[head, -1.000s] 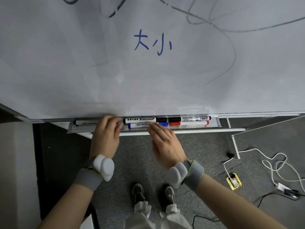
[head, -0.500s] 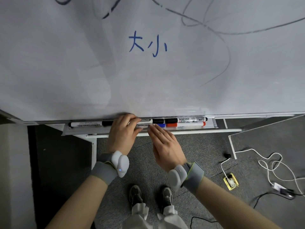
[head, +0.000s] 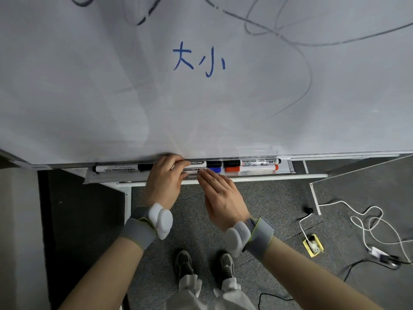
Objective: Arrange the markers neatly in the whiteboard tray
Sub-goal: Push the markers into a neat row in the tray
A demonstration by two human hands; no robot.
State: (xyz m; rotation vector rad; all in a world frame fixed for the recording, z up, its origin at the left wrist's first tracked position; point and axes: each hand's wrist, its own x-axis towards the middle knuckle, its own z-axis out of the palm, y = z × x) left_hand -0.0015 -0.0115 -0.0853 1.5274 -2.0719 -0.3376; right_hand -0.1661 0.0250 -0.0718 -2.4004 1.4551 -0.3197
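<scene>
a scribbled whiteboard fills the room's wall; under it the tray holds the markers in rows. the left hand curls on a black marker, the right hand rests flat-fingered on the blue marker. aligning step; next, nudge ends flush.

White cable and perhaps a floor socket.
</scene>
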